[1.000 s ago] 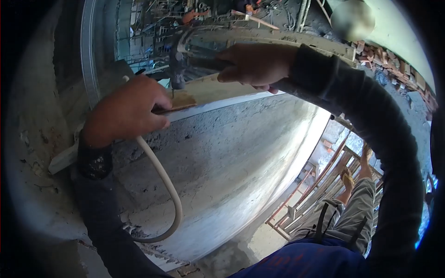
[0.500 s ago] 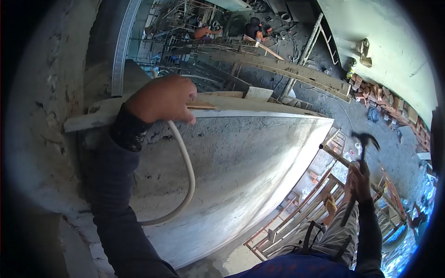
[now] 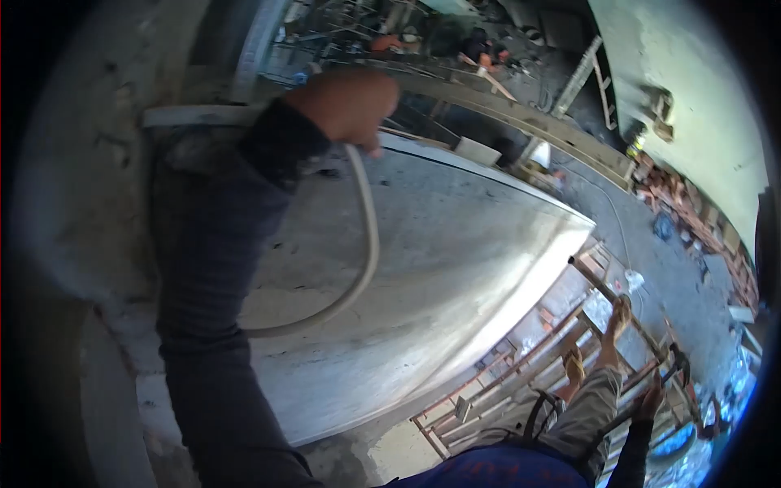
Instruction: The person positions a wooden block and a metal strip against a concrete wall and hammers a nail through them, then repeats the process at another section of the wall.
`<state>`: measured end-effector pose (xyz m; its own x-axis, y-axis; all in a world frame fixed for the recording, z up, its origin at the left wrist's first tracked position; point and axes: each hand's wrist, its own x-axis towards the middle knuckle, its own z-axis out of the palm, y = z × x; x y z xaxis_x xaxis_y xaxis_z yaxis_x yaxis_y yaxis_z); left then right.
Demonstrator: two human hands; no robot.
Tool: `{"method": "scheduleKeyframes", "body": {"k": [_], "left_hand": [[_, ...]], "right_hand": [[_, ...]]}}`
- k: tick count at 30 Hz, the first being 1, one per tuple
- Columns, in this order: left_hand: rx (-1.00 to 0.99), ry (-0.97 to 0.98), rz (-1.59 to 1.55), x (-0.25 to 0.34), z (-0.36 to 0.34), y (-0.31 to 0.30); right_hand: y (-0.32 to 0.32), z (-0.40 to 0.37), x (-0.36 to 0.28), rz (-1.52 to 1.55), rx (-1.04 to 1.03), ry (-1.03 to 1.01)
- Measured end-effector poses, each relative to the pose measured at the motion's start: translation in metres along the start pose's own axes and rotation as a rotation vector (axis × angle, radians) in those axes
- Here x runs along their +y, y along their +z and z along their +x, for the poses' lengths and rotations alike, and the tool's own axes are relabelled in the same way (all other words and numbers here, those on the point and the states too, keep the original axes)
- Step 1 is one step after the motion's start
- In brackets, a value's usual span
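Observation:
My left hand (image 3: 350, 102) is over the top edge of a grey concrete wall (image 3: 423, 236), its fingers curled downward and pressed together. Motion blurs it, and what it pinches, if anything, is hidden. From just below that hand a pale hose (image 3: 370, 228) hangs in a curve against the wall face. A whitish board (image 3: 191, 115) runs along the wall top, partly behind my wrist. Low on the right, my right hand (image 3: 651, 400) is closed round the handle of a claw hammer (image 3: 679, 362), held beside my leg.
Under my feet is a scaffold platform (image 3: 521, 382) of slats and poles. A long beam (image 3: 521, 122) crosses beyond the wall. Below lie a brick pile (image 3: 700, 220) and a concrete floor (image 3: 602, 195). A person in orange (image 3: 390, 42) and another person (image 3: 480, 49) crouch far off.
My left hand has moved up and right in view, over the wall edge. My right hand has lowered with the hammer toward the bottom right. The view has shifted a little.

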<state>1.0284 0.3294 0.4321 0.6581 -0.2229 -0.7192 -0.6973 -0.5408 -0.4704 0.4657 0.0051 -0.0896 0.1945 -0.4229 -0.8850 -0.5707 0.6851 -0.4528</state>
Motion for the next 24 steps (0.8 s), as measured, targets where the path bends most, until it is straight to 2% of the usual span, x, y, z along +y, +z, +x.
{"method": "scheduleKeyframes", "body": {"k": [1, 2, 3, 4, 7, 8, 10, 11, 14, 18, 19, 22, 23, 24], "left_hand": [[0.035, 0.003, 0.063, 0.002, -0.003, -0.001], [0.160, -0.017, 0.051, 0.003, -0.009, -0.002], [0.288, -0.028, 0.039, 0.007, -0.014, -0.001], [0.417, -0.026, 0.022, 0.007, -0.019, -0.002], [0.571, -0.030, 0.011, -0.009, -0.046, -0.009], [0.645, -0.047, 0.174, -0.015, -0.060, -0.007], [0.781, -0.076, 0.503, -0.025, -0.095, 0.001], [0.753, -0.106, 0.525, -0.026, -0.108, 0.008], [0.702, -0.160, 0.591, -0.023, -0.130, 0.026], [0.663, -0.137, 0.597, -0.018, -0.136, 0.039], [0.650, -0.125, 0.590, -0.017, -0.136, 0.042], [0.611, -0.077, 0.555, -0.013, -0.135, 0.055], [0.616, -0.077, 0.558, -0.013, -0.134, 0.057], [0.622, -0.076, 0.562, -0.014, -0.134, 0.058]], "right_hand": [[0.020, -0.020, -0.009, 0.020, -0.052, 0.023], [0.038, -0.031, -0.012, 0.041, -0.105, 0.047], [0.027, -0.003, 0.026, 0.129, -0.208, 0.004], [0.022, 0.014, 0.049, 0.122, -0.192, 0.091], [0.071, -0.031, 0.043, 0.030, -0.118, 0.062], [0.077, -0.033, 0.052, 0.009, -0.196, 0.054], [0.082, -0.029, 0.084, -0.045, -0.181, 0.093], [0.103, -0.072, 0.055, -0.083, -0.166, 0.079], [0.096, -0.057, 0.098, -0.061, -0.263, 0.123], [0.084, -0.052, 0.118, -0.174, -0.235, 0.067], [0.076, -0.042, 0.124, -0.150, -0.259, 0.113], [0.068, -0.030, 0.128, -0.151, -0.182, 0.124], [0.079, -0.058, 0.100, -0.124, -0.174, 0.113], [0.076, -0.052, 0.103, -0.140, -0.155, 0.085]]}}
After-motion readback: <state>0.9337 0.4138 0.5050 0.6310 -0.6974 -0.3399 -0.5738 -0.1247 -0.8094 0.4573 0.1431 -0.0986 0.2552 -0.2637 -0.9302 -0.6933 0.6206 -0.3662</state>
